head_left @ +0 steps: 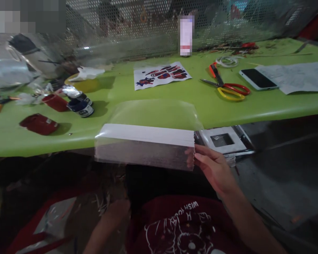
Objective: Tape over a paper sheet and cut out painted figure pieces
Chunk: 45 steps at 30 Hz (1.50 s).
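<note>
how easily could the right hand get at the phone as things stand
Likely yes, if it lets go: the right hand is pinching the clear plastic, but the phone lies uncovered on the green table, ahead of that hand.

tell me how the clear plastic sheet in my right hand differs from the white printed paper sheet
The clear plastic sheet is see-through outside its white band; the white paper sheet with red and blue prints looks opaque. The plastic sheet is held in the right hand, reaching past the front edge of the green tabletop; the paper sheet lies on it, untouched. Both are thin.
</note>
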Each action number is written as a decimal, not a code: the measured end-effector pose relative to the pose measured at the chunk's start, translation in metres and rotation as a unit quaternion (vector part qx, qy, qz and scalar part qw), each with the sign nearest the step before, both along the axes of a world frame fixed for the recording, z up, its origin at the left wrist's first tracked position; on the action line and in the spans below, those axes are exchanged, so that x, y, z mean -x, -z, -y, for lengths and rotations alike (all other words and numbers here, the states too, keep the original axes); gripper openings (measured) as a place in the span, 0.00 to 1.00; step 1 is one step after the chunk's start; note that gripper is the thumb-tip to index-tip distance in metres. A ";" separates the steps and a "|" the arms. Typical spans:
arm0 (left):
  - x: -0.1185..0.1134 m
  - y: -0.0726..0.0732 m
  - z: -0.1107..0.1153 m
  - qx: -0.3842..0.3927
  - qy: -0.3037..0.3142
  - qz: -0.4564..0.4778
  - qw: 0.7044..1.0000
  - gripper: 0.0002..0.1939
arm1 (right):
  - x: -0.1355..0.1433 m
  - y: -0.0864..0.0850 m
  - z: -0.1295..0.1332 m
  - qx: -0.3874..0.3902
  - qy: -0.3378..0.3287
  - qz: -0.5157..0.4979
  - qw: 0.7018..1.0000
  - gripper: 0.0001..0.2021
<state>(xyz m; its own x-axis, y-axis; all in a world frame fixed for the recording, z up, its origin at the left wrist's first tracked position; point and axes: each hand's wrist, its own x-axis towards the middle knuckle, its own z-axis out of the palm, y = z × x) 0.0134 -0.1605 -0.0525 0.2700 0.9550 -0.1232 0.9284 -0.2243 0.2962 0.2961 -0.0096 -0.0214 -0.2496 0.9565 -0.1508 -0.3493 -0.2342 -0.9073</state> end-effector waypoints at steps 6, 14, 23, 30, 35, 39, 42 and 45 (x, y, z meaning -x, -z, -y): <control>-0.067 -0.063 -0.050 -0.189 0.084 0.139 0.968 0.10 | 0.009 -0.002 0.012 -0.032 -0.025 0.036 0.999 0.07; -0.105 -0.093 -0.115 -0.345 0.013 0.176 0.922 0.08 | 0.013 -0.005 0.015 -0.080 -0.031 0.078 0.993 0.09; -0.100 -0.092 -0.114 -0.306 -0.025 0.213 0.928 0.06 | 0.023 -0.003 0.015 -0.097 -0.066 0.059 0.991 0.11; -0.100 -0.098 -0.111 -0.305 -0.018 0.167 0.937 0.07 | 0.028 -0.002 0.017 -0.130 -0.058 0.066 0.988 0.14; -0.098 -0.100 -0.110 -0.300 -0.003 0.137 0.944 0.07 | 0.030 0.003 0.016 -0.133 -0.065 0.045 0.988 0.12; -0.096 -0.098 -0.113 -0.306 0.003 0.128 0.943 0.07 | 0.032 0.005 0.015 -0.132 -0.067 0.015 0.989 0.13; -0.096 -0.097 -0.115 -0.309 -0.002 0.137 0.941 0.07 | 0.033 0.005 0.014 -0.112 -0.060 0.005 0.992 0.12; -0.097 -0.097 -0.115 -0.317 -0.004 0.145 0.937 0.07 | 0.033 0.004 0.014 -0.108 -0.058 0.000 0.992 0.11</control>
<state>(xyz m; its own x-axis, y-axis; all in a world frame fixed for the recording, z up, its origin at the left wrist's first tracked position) 0.1106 -0.0455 0.0448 0.1958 0.8142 0.5466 0.8317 -0.4332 0.3473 0.2633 -0.0234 -0.0252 -0.3601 0.9313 0.0544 -0.3322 -0.0735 -0.9404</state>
